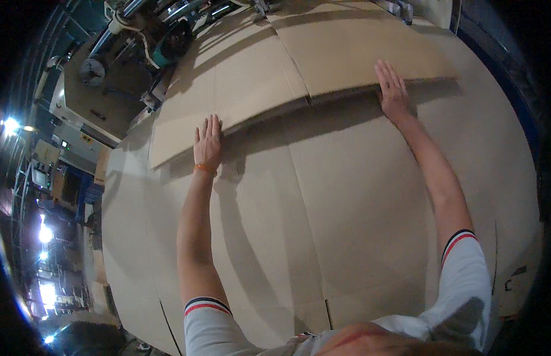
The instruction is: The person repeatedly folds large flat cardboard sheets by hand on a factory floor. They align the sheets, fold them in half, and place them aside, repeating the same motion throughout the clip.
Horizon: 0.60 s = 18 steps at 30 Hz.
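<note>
Both my arms reach forward to a creased brown cardboard sheet (246, 77) whose near edge is raised and casts a shadow. My left hand (208, 142) rests against that edge on its left part, fingers stretched out on top; an orange band circles the wrist. Farther right, my right hand (394, 95) lies on the same edge with fingers extended over the top; its thumb is mostly hidden. Beneath is a larger cardboard sheet (358, 225) with fold lines and slots, spreading toward my body. Whether either thumb goes under the raised sheet, I cannot tell.
At the far left stands a machine with a beige housing (103, 89), metal rods and a round dial (92, 72). More machine parts adjoin the raised sheet's far edge. A dark blue frame (507, 77) runs along the right. Bright lamps and stacked goods show at left.
</note>
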Each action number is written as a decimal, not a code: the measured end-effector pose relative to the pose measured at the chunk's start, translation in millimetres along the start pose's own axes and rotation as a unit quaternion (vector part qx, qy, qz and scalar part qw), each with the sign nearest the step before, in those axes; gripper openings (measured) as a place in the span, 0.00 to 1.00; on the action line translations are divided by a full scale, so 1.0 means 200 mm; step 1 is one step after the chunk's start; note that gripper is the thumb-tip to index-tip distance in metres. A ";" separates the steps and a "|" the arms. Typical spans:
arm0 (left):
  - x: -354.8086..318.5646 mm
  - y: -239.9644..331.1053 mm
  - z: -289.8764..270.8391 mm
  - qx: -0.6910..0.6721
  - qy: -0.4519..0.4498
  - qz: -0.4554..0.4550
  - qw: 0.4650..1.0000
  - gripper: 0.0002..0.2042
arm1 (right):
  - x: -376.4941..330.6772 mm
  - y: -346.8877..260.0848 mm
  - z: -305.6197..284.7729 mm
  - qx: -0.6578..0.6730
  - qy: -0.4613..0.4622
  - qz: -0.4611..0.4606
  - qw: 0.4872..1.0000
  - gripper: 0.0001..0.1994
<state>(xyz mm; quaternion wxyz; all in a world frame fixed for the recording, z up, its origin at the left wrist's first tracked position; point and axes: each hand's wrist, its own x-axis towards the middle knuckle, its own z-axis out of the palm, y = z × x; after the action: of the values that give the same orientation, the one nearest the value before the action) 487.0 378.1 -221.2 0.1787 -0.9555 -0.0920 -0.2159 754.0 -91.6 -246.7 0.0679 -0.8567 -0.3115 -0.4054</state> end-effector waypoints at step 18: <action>-0.74 0.53 -0.26 -0.223 -0.047 0.152 0.962 0.24 | -0.24 -0.24 -0.29 0.183 -0.149 -0.005 0.972 0.16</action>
<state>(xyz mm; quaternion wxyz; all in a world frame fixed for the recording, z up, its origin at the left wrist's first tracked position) 363.1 245.2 -274.6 -0.0123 -0.9829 0.0964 -0.1562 665.0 -97.4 -250.6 0.1744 -0.8788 -0.3915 -0.2096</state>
